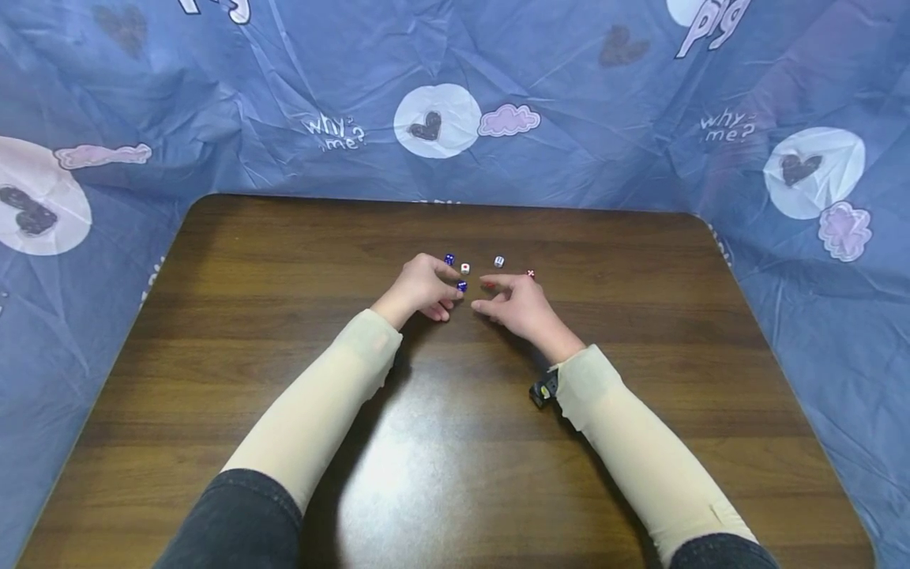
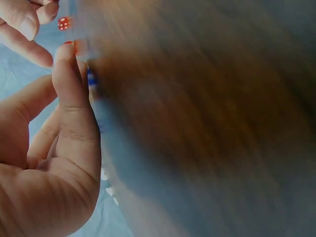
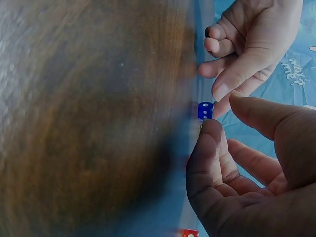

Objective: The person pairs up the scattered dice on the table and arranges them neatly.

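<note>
While blue printed cloth (image 1: pixel 604 87) hangs beyond the wood-grain bench (image 1: pixel 284 356), we watch two pale-sleeved arms meet over six small dice near the far middle. At left, the left hand (image 1: pixel 425 288) brings thumb and forefinger to either side of the nearer blue die (image 1: pixel 462 286); whether they pinch it, we cannot tell. Just beyond that hand sits the farther blue die (image 1: pixel 449 258), with a white die (image 1: pixel 465 269) bearing a red dot beside it, to the right. Next to the right, we make out a red die (image 1: pixel 489 284), mostly hidden at the right hand's forefinger. A second white die (image 1: pixel 499 261) stands farther off. The right hand (image 1: pixel 522 307) holds its thumb and forefinger spread apart. Just past its knuckles rests another red die (image 1: pixel 530 273), and below the wrist we see a black device (image 1: pixel 543 390).
</note>
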A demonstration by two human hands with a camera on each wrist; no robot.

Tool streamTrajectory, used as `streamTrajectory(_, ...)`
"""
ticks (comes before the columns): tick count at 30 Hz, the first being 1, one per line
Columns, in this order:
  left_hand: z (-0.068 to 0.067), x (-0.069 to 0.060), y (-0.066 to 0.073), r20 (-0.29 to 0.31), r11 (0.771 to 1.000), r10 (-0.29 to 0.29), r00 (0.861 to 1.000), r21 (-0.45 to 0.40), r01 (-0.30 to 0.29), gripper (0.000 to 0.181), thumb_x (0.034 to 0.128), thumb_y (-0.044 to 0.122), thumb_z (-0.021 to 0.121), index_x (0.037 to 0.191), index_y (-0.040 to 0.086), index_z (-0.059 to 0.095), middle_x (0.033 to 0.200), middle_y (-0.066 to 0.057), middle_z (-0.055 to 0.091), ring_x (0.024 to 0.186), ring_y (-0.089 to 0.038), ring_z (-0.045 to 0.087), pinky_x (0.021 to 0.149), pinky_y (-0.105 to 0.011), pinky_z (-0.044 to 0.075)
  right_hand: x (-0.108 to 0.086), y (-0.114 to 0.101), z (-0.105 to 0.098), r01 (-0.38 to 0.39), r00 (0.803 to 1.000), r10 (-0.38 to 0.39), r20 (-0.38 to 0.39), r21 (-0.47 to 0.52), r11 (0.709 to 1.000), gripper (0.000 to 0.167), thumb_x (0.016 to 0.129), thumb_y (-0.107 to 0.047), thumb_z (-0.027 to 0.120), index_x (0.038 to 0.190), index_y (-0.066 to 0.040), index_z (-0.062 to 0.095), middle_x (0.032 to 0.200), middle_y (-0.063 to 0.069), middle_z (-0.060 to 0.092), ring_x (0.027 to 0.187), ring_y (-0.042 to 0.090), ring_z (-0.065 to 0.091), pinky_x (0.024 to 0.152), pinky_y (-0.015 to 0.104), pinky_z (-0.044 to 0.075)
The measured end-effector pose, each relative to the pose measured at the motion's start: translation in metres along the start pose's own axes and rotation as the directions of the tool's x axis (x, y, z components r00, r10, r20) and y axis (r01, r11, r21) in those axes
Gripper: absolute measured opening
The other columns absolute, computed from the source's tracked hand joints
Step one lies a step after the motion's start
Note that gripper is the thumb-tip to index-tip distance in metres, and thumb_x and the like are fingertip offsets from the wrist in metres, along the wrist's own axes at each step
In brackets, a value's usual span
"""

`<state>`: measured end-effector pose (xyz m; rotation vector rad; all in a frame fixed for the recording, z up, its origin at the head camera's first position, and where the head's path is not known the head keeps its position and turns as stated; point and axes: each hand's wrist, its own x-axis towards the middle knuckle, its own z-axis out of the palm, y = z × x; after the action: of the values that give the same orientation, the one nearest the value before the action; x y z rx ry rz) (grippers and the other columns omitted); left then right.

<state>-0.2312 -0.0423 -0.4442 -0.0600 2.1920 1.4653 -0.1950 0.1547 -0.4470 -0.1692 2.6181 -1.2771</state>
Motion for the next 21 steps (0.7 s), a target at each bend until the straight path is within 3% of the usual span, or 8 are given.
streamTrajectory(13, 0.005, 0.011, 0.001, -0.01, 1.0, -0.018, 1.0, 0.007, 0.018, 0.035, 0.0889, -0.003, 0.077, 0.123, 0.003, 0.072, 0.074, -0.022, 0.07, 0.049, -0.022, 0.066, 0.052, -0.037, 0.062, 0.0, 0.003, -0.002, 0.009, 1.0, -0.009, -0.011, -0.006, 1.0, 0.05, 0.089, -0.022, 0.082, 0.134, -0.006, 0.066, 0.076, 0.004, 0.073, 0.067, 0.017, 0.068, 0.054, 0.026, 0.049)
streamTrajectory(21, 0.005, 0.01, 0.005, -0.035, 1.0, 0.001, 0.999, 0.029, 0.0, 0.027, 0.0876, -0.005, 0.077, 0.114, 0.0, 0.074, 0.071, -0.022, 0.069, 0.049, -0.024, 0.067, 0.052, -0.038, 0.063, 0.001, 0.005, -0.003, 0.01, 1.0, -0.01, -0.009, 0.0, 1.0, 0.05, 0.09, -0.022, 0.082, 0.133, -0.005, 0.066, 0.075, 0.003, 0.073, 0.066, 0.018, 0.068, 0.053, 0.026, 0.049)
